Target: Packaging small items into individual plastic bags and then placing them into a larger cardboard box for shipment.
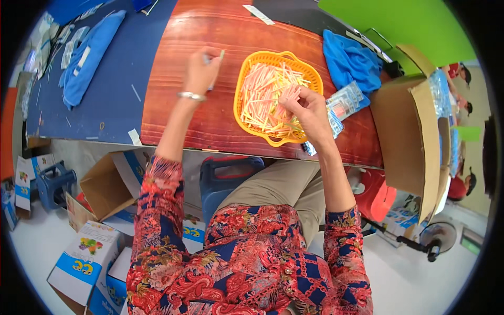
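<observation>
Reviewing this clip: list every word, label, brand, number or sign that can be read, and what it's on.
White-and-blue carton, lower left: large yellow lettering and smaller print; wording not copied here.
Open carton behind it: yellow lettering on a blue panel, likewise not copied.
Clear packet beside the basket: print too small to read.
Yellow basket and pink-and-yellow sticks: no text visible.

Pink and yellow sticks (260,86), possibly hollow, jumbled in orange basket (310,71)
</observation>
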Demonstrator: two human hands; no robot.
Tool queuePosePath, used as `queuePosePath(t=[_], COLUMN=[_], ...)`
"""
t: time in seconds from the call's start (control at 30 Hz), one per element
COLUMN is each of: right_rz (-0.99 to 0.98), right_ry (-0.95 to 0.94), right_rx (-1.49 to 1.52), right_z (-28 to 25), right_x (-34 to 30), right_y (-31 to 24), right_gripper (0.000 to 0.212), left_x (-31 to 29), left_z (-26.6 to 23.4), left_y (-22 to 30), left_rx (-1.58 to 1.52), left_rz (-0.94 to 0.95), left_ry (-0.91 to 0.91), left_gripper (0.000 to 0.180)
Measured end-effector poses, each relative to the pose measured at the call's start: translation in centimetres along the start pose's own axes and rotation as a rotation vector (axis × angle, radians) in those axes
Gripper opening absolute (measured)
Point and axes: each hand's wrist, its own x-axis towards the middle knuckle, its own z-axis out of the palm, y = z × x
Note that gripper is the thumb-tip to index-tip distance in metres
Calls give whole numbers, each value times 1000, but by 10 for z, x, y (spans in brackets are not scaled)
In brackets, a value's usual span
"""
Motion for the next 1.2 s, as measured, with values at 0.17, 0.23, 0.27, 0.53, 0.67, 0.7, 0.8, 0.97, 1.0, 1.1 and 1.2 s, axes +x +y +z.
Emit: queuePosePath(t=[0.17,0.23,0.27,0.53,0.67,0.7,0.8,0.97,1.0,1.1,1.2], right_rz=[-7,-22,-26,-13,0,11,18,13,16,64,74], right_ry=[-40,-60,-45,-16,-41,-56,-49,8,18,-39,-83], right_rx=[215,241,267,401,483,481,513,559,549,449,410], right_z=[1,5,5,-2,-4,-4,-6,-16,-18,-15,-9], right_x=[0,0,-1,-11,-12,-12,-11,-14,-14,-20,-24], right_y=[1,2,4,25,25,25,22,12,9,5,3], right_gripper=[10,10,11,13,13,13,13,15,15,15,15], left_x=[-35,-54,-58,-76,-75,-74,-73,-75,-75,-74,-71], left_z=[-18,9,17,46,43,44,44,43,42,42,45], left_y=[89,98,100,105,107,103,99,100,99,106,115], left_rx=[-571,-632,-631,-608,-546,-498,-400,-425,-471,-534,-570], left_rz=[-208,-129,-122,-84,-135,-68,67,26,19,81,217], left_ry=[-152,-242,-248,-209,-274,-271,-268,-207,-173,-104,-35], left_gripper=[16,18,18,24,27,30,37,55,61,70,76])
